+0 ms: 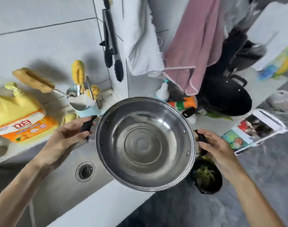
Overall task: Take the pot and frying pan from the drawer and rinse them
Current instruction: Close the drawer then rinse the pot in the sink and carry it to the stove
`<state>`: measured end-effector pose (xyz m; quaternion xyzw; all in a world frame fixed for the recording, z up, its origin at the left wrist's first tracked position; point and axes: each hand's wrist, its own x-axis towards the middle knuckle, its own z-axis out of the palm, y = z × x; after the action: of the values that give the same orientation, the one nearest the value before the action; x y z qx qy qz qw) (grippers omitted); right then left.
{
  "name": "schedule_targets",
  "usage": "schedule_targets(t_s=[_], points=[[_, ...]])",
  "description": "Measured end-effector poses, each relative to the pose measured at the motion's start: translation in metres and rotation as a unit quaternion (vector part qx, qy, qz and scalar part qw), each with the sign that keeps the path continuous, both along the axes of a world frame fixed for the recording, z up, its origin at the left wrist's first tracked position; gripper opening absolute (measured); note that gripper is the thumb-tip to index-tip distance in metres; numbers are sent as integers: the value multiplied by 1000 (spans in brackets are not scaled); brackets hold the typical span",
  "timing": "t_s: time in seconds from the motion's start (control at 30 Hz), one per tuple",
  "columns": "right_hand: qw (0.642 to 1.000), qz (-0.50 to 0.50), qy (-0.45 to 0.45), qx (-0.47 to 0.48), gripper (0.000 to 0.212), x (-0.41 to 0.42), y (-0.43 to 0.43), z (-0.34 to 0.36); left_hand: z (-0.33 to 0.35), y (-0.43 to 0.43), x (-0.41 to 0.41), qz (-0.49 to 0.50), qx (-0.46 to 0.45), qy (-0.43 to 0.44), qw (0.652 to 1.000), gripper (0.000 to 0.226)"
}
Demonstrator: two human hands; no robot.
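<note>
A round steel pot [144,145] with two black side handles is held in the air, half over the sink [61,185] and half over its front right rim. Its inside looks shiny and holds nothing solid. My left hand [66,136] grips the pot's left handle. My right hand [216,151] grips the right handle. A black frying pan or wok [225,97] leans upright on the counter at the back right, under a pink towel [194,46].
The sink drain [85,171] lies left of the pot. A yellow detergent jug [17,115] and a cup of brushes [86,104] stand at the back left. Black tongs [112,45] hang on the wall. A black bowl of green scraps [207,176] sits below my right hand.
</note>
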<state>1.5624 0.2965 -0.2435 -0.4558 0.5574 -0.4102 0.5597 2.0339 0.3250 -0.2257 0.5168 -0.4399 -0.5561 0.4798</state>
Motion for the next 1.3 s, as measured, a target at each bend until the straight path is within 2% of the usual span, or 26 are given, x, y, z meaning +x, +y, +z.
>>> schedule_targets(t_s=[0.13, 0.17, 0.27, 0.43, 0.6, 0.77, 1.13, 1.3], points=[[998, -55, 17, -17, 36, -73, 38, 11, 8, -26, -73, -79, -29, -24, 996, 53], [997, -68, 23, -20, 40, -94, 48, 12, 10, -31, -93, -98, -32, -32, 994, 53], [991, -120, 41, -31, 68, -151, 83, 20, 17, -41, -160, -146, -47, -54, 987, 52], [978, -202, 22, -36, 37, -264, 148, 18, 27, -50, -299, -204, -81, -88, 972, 55], [957, -282, 35, -53, 38, -371, 214, 18, 30, -55, -446, -260, -108, -103, 954, 47], [927, -367, 29, -67, 35, -461, 278, 18, 34, -53, -587, -336, -91, -91, 933, 43], [853, -516, 60, -54, 27, -621, 368, 19, 36, -65, -880, -484, -148, -114, 855, 40], [810, -580, 63, -55, 29, -675, 383, 31, 38, -89, -1005, -566, -171, -110, 799, 43]])
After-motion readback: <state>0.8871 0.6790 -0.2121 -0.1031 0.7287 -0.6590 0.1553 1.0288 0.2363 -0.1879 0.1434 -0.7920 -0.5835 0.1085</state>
